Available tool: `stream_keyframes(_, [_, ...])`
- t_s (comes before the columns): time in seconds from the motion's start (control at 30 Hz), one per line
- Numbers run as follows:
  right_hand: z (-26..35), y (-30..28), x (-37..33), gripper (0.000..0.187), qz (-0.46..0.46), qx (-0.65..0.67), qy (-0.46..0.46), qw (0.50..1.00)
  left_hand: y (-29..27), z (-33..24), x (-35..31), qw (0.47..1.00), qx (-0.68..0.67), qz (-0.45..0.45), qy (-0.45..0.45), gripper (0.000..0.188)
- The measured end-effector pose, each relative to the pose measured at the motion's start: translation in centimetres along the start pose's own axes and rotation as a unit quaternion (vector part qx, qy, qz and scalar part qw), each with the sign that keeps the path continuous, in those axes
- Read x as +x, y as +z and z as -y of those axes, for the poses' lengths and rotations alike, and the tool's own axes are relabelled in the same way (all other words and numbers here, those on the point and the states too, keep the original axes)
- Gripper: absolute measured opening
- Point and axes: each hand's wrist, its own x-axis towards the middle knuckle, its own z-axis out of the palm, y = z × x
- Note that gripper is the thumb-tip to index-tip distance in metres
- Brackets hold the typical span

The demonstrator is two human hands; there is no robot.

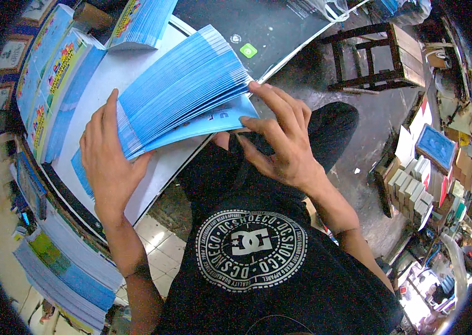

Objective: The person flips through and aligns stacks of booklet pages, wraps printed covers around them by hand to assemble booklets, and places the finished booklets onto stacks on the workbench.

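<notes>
A thick, fanned stack of blue booklets [183,84] leans over the white board [135,67] on the tabletop. Its left end sits in the grip of my left hand [104,156], fingers on the far side and thumb near the lower edge. At the right end, my right hand [280,134] has its fingers spread, with fingertips touching the sheet edges and corner. Between the fanned stack and the lowest blue sheet [205,124] there is a gap showing small printed figures. Another blue sheet [81,173] shows below my left hand.
Stacks of blue booklets with colourful covers [60,89] stand at the left, another [138,25] at the back. More paper piles [65,279] lie lower left. A wooden stool [378,58] lies on the floor at right, near boxes and book stacks [411,187]. My knee [336,120] is beside the table edge.
</notes>
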Motion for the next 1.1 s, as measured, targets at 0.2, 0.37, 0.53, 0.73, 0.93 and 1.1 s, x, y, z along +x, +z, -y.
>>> stream_keyframes(0.2, [0.0,0.2,0.1,0.039,-0.015,0.045,0.005,0.999,0.1,-0.2,0.0,1.000,0.001,-0.017,-0.001,0.108])
stream_keyframes(0.37, [0.0,0.2,0.5,0.036,-0.009,0.078,0.019,0.997,0.2,-0.1,0.0,1.000,-0.003,-0.016,0.003,0.107])
stream_keyframes(0.53, [-0.2,0.2,1.1,0.030,-0.016,0.088,0.013,0.996,0.3,0.0,-0.1,1.000,0.008,-0.015,0.003,0.107])
stream_keyframes(0.73, [-0.3,0.2,1.1,0.030,-0.013,0.081,0.008,0.997,0.2,0.1,0.1,1.000,-0.002,-0.017,0.007,0.107])
stream_keyframes(0.93, [-0.7,0.5,0.8,0.031,-0.006,0.082,-0.013,0.997,0.2,0.0,0.2,1.000,-0.001,-0.016,0.005,0.107])
stream_keyframes(1.1, [-0.3,0.6,0.5,0.033,-0.023,0.101,0.016,0.995,0.1,-0.1,0.3,1.000,-0.002,-0.005,-0.008,0.108])
